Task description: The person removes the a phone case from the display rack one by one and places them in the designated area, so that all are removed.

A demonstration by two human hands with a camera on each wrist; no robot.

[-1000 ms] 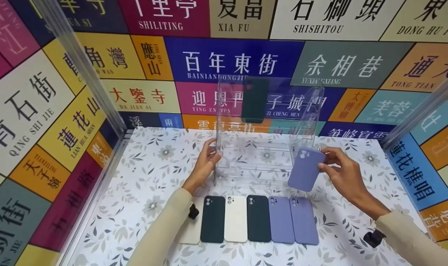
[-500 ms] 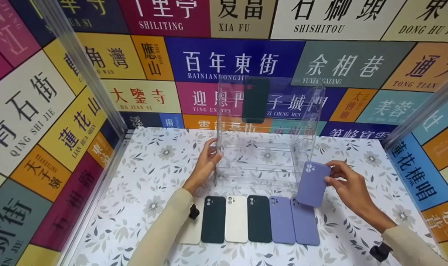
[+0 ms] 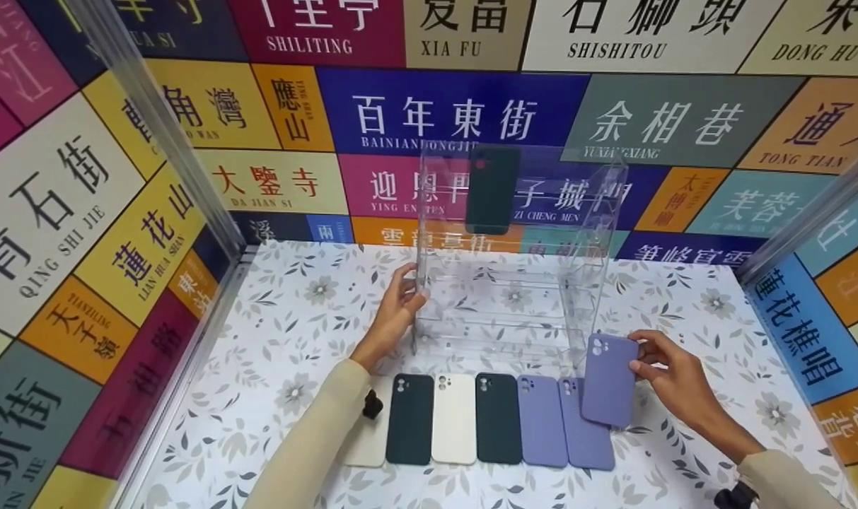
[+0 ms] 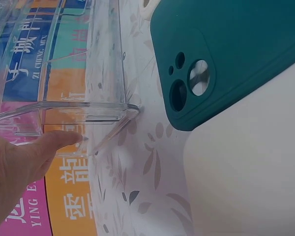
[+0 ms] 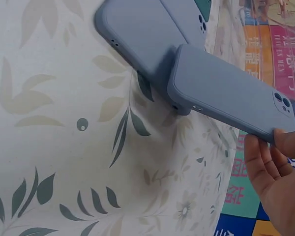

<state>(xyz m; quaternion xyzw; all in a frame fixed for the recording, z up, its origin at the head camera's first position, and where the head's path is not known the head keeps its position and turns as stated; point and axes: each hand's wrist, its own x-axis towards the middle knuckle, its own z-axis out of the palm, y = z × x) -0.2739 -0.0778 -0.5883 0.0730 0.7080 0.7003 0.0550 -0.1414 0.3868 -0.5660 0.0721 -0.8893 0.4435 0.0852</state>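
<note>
My right hand (image 3: 673, 375) pinches a purple phone case (image 3: 609, 382) by its right edge, thumb in front. The case is raised and tilted over the right end of a row of phone cases, overlapping the last purple case (image 3: 590, 442). In the right wrist view the held case (image 5: 226, 91) has its camera holes near my fingers. My left hand (image 3: 393, 314) holds the left side of a clear acrylic display rack (image 3: 489, 318), its thumb (image 4: 64, 140) showing against the side panel in the left wrist view. A dark green case (image 3: 494, 191) stands in the rack's top tier.
On the floral-patterned table (image 3: 273, 339) the row holds another purple case (image 3: 542, 420), dark green cases (image 3: 409, 417), a white case (image 3: 454, 417) and a cream case (image 3: 366, 449) partly behind my left sleeve. Walls printed with coloured street signs (image 3: 450, 106) enclose the table.
My right hand has lowered the purple case from beside the rack, down and to the right, over the end of the row. The left hand has stayed at the rack's side.
</note>
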